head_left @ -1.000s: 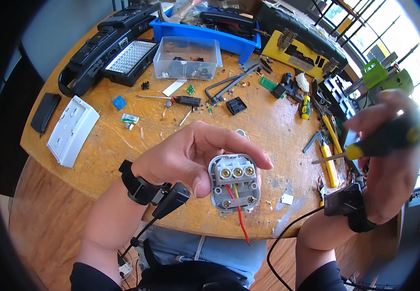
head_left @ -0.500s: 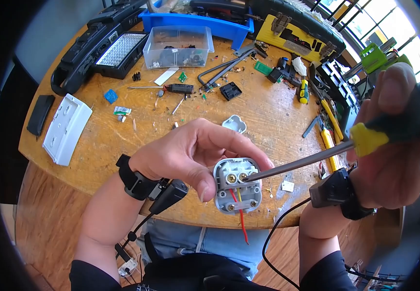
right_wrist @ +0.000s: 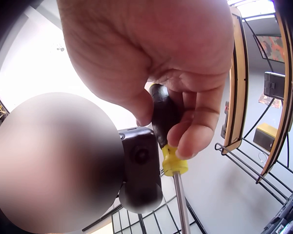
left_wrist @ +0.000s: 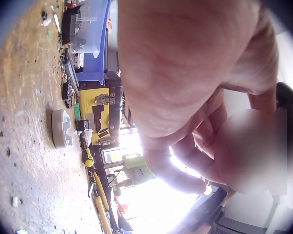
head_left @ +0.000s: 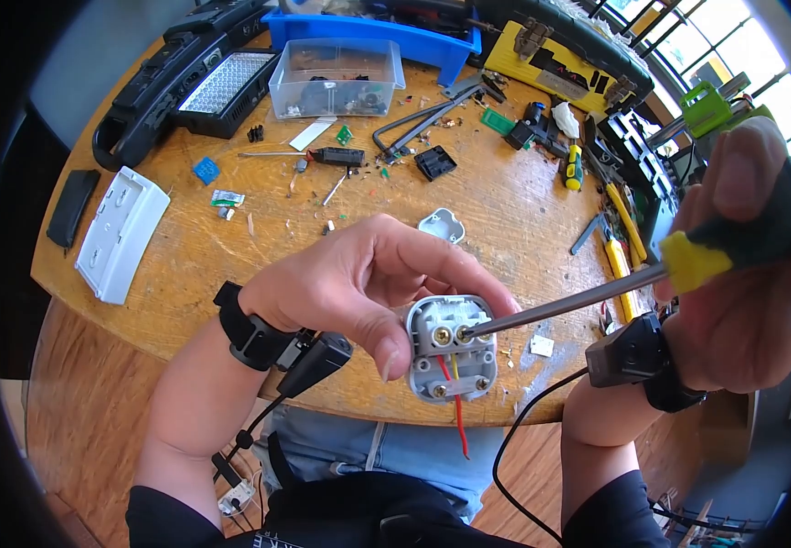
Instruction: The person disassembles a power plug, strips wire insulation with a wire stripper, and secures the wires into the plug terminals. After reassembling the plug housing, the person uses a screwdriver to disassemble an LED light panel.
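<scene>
From where I stand, the person's left hand [head_left: 340, 283] is partly curled, thumb and fingers gripping the rounded sides of a small grey electrical housing [head_left: 434, 365], held up over the near edge of the wooden table [head_left: 523, 228]. Its open face shows brass screw terminals [head_left: 442, 336] in a row, and a red wire [head_left: 460, 425] hangs down out of it next to a short yellow wire [head_left: 455, 368]. The right hand [head_left: 733, 301] is closed around the dark, yellow-collared handle of a screwdriver [head_left: 587, 300], whose shaft slants down to the left; the tip seems to sit on the middle terminal, though it's hard to be sure at that size. On the tabletop just beyond the left hand lies a grey cover [head_left: 441, 226]. Farther back are a black-handled screwdriver [head_left: 336, 156] and a clear plastic box [head_left: 293, 99], with a blue bin [head_left: 386, 38] behind the box.
</scene>
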The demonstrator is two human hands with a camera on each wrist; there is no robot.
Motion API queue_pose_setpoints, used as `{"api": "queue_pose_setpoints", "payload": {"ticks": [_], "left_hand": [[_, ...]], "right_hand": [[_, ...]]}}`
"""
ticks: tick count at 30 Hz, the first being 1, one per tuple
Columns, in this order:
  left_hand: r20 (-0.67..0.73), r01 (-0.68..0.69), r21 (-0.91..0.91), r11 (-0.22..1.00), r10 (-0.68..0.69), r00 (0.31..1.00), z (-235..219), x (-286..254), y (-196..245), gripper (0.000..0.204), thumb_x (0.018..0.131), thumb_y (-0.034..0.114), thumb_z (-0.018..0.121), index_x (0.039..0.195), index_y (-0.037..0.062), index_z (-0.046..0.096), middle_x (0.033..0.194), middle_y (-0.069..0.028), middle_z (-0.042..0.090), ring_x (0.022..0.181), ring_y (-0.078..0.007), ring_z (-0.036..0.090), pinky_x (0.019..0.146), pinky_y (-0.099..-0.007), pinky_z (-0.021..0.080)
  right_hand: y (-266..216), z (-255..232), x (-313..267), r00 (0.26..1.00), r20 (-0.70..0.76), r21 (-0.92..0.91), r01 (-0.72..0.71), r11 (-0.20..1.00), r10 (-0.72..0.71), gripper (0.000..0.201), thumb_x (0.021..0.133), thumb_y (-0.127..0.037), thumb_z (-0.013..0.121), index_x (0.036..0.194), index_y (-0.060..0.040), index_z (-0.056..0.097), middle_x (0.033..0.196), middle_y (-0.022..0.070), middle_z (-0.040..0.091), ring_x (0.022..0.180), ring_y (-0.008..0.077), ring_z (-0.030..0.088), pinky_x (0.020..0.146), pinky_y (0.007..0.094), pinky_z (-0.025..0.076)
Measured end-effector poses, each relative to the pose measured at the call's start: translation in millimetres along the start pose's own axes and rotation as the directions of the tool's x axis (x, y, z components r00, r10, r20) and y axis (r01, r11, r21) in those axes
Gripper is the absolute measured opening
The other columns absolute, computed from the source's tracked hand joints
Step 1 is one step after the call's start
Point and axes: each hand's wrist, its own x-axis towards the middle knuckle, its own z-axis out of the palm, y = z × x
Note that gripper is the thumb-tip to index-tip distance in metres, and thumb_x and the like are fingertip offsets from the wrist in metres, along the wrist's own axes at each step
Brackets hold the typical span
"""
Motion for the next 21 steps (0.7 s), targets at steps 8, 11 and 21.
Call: {"api": "queue_pose_setpoints", "payload": {"ticks": [8,11,21], "left_hand": [[0.048,0.047,0.020,0.999,-0.048,0.998,-2.2,0.9,-1.0,0.077,0.051,0.027,0.087,0.111,-0.0109,0.057,0.101,-0.0204,0.062,0.097,-0.0260,0.060,0.087,-0.0348,0.046],[0.018,0.106,0.000,0.994,-0.106,0.994,-0.6,-0.9,0.1,0.077,0.051,0.027,0.087,0.111,-0.0102,0.057,0.102,-0.0194,0.062,0.099,-0.0257,0.060,0.089,-0.0349,0.045],[-0.007,0.095,0.091,0.991,-0.095,0.995,-4.3,2.4,-5.1,0.077,0.054,0.035,0.086,0.112,-0.0075,0.058,0.101,-0.0146,0.065,0.093,-0.0187,0.062,0.085,-0.0281,0.047]], "right_hand": [[0.9,10.3,2.4,1.000,0.016,0.039,-0.014,0.999,0.013,0.075,0.088,-0.050,0.047,0.128,0.0111,0.033,0.087,0.0152,0.059,0.076,0.0251,0.058,0.076,0.0361,0.047],[1.9,10.0,4.7,1.000,0.024,0.058,-0.016,0.998,0.015,0.075,0.088,-0.050,0.047,0.129,0.0113,0.032,0.087,0.0153,0.059,0.076,0.0254,0.058,0.076,0.0365,0.047],[14.8,-31.8,-3.4,0.997,0.069,0.097,0.040,0.994,-0.047,0.066,0.090,-0.047,0.046,0.127,0.0067,0.037,0.098,0.0162,0.055,0.076,0.0269,0.060,0.084,0.0446,0.048]]}}
